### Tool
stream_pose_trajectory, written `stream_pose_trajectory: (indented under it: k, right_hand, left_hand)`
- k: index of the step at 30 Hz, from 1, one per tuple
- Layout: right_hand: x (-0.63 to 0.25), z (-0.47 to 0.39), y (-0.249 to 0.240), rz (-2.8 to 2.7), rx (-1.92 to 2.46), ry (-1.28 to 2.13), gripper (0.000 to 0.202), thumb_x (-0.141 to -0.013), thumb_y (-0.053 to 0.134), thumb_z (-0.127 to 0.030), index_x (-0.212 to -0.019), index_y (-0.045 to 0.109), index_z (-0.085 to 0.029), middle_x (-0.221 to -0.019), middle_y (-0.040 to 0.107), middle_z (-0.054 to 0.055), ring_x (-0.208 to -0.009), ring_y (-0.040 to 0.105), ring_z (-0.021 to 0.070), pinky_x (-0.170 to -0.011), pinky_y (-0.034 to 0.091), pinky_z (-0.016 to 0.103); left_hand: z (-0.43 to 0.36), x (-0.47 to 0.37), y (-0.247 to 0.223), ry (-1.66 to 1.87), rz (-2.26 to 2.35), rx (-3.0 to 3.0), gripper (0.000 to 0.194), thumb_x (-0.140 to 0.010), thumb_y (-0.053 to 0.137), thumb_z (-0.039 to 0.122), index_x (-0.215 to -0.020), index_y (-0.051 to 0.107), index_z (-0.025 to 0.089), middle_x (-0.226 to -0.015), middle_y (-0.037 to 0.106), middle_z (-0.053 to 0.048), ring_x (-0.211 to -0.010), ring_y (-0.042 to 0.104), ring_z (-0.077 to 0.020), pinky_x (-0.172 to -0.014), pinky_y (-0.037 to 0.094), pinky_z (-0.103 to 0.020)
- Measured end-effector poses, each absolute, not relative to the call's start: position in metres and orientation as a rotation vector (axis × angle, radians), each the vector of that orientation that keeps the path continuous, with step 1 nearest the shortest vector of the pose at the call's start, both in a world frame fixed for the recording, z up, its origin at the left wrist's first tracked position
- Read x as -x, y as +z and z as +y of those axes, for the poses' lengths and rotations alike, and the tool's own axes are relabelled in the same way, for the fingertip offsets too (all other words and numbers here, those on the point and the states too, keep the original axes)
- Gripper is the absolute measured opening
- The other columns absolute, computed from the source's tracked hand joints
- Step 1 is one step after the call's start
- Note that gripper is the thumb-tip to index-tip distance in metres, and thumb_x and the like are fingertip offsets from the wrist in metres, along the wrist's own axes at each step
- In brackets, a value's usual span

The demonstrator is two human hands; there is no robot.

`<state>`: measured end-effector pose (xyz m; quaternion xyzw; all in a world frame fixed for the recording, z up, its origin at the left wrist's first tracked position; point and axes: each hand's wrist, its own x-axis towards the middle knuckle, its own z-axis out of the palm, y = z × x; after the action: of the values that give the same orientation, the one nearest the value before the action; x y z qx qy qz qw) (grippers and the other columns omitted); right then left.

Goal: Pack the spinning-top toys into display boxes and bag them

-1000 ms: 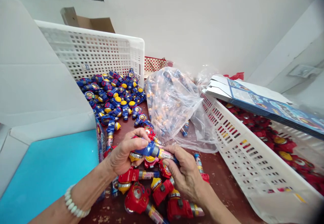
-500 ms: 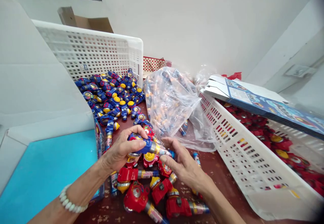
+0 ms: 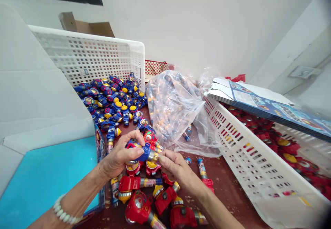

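A blue toy [image 3: 146, 152] with a grey collar is held up over the table between both hands. My left hand [image 3: 120, 155] grips its blue body between thumb and fingers. Closed round the tube end at its right is my right hand [image 3: 178, 167], which hides most of that tube. Beneath lie several red toys with tubes, among them a red toy [image 3: 138, 206] with a round dial. A blue toy with a tube [image 3: 111, 134] rests left of my left hand, and a loose tube [image 3: 188, 160] shows just beyond my right hand.
Many blue toys [image 3: 117, 99] spill from a white basket [image 3: 103, 53] at the back left. A clear bag of tubes [image 3: 173, 105] stands at the centre. On the right, folded cartons [image 3: 274, 108] lie across a white basket [image 3: 232, 146] of red toys. An open carton [image 3: 57, 170] is at left.
My right hand has moved left along the toy and now covers the tube. A loose tube and a red toy have come into view beside it. The view has shifted slightly.
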<state>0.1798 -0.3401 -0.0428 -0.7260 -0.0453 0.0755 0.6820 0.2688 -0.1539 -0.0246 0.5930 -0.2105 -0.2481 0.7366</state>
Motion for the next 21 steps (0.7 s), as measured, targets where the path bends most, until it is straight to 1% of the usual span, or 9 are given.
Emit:
stream_pose_trajectory:
  k: [2,4,6,7,11,14,16,18,21]
  right_hand:
    - [-0.185,-0.349,-0.044,-0.071,1.558,0.259,0.043,-0.09,0.047,-0.061,-0.082,0.054,-0.019,-0.058,0.03,-0.007,-0.047,0.023,0.0073,-0.042,0.022,0.019]
    - [-0.195,-0.369,-0.046,0.002,1.764,0.121,0.044,-0.09,0.043,-0.061,-0.092,0.057,-0.019,-0.064,0.044,-0.004,-0.051,0.038,0.0092,-0.046,0.033,0.02]
    - [-0.208,-0.398,-0.051,0.185,2.076,-0.129,0.043,-0.093,0.037,-0.055,-0.105,0.058,-0.019,-0.082,0.058,0.002,-0.069,0.054,0.0144,-0.059,0.045,0.024]
    - [-0.215,-0.414,-0.055,0.285,2.176,-0.212,0.043,-0.094,0.035,-0.051,-0.107,0.059,-0.018,-0.09,0.061,0.005,-0.079,0.057,0.0173,-0.067,0.047,0.027]
    - [-0.242,-0.457,-0.087,0.528,2.384,-0.294,0.031,-0.089,0.046,-0.03,-0.105,0.064,-0.01,-0.104,0.06,0.016,-0.103,0.054,0.0279,-0.09,0.04,0.039]
    - [-0.252,-0.463,-0.108,0.591,2.501,-0.258,0.036,-0.086,0.051,-0.024,-0.118,0.061,-0.011,-0.113,0.054,0.018,-0.108,0.052,0.0305,-0.093,0.038,0.041]
    - [-0.255,-0.462,-0.115,0.599,2.553,-0.226,0.038,-0.087,0.05,-0.023,-0.123,0.059,-0.015,-0.114,0.052,0.016,-0.107,0.053,0.0291,-0.092,0.039,0.039]
    - [-0.256,-0.462,-0.118,0.603,2.586,-0.201,0.04,-0.088,0.049,-0.022,-0.126,0.056,-0.016,-0.114,0.053,0.015,-0.107,0.053,0.0279,-0.091,0.039,0.037]
    - [-0.257,-0.465,-0.118,0.609,2.605,-0.174,0.041,-0.086,0.048,-0.021,-0.126,0.055,-0.014,-0.115,0.054,0.015,-0.109,0.053,0.0278,-0.091,0.039,0.036]
  left_hand:
    - [-0.153,-0.272,-0.019,-0.507,-0.49,-1.398,0.031,-0.062,0.076,0.036,-0.078,0.056,0.017,-0.072,0.056,0.001,-0.057,0.05,-0.0088,-0.05,0.038,-0.018]
    - [-0.148,-0.282,-0.013,-0.482,-0.42,-1.481,0.033,-0.062,0.076,0.036,-0.081,0.056,0.018,-0.067,0.057,0.002,-0.054,0.051,-0.0099,-0.048,0.039,-0.019]
    - [-0.14,-0.298,-0.006,-0.394,-0.293,-1.541,0.035,-0.061,0.074,0.037,-0.084,0.053,0.02,-0.064,0.057,0.003,-0.05,0.053,-0.0122,-0.045,0.04,-0.021]
    - [-0.135,-0.308,-0.004,-0.316,-0.23,-1.613,0.035,-0.062,0.072,0.038,-0.084,0.051,0.021,-0.064,0.057,0.003,-0.049,0.054,-0.0135,-0.043,0.04,-0.022]
    - [-0.119,-0.352,-0.005,-0.012,-0.094,-2.097,0.027,-0.065,0.063,0.04,-0.08,0.05,0.022,-0.064,0.055,0.003,-0.052,0.057,-0.0173,-0.045,0.042,-0.025]
    - [-0.118,-0.372,-0.014,0.048,-0.14,-2.326,0.019,-0.059,0.066,0.031,-0.069,0.054,0.02,-0.061,0.052,0.0,-0.065,0.058,-0.0233,-0.058,0.047,-0.033]
    - [-0.126,-0.377,-0.022,0.085,-0.241,-2.441,0.018,-0.053,0.069,0.023,-0.064,0.056,0.019,-0.069,0.055,-0.005,-0.083,0.057,-0.0316,-0.075,0.046,-0.043]
    - [-0.14,-0.377,-0.029,0.114,-0.409,-2.501,0.021,-0.054,0.068,0.017,-0.073,0.062,0.019,-0.088,0.059,-0.01,-0.103,0.05,-0.0377,-0.089,0.039,-0.052]
    - [-0.169,-0.378,-0.043,0.029,-0.777,-2.467,0.039,-0.059,0.059,0.007,-0.094,0.068,0.023,-0.11,0.06,-0.009,-0.113,0.046,-0.0319,-0.101,0.033,-0.048]
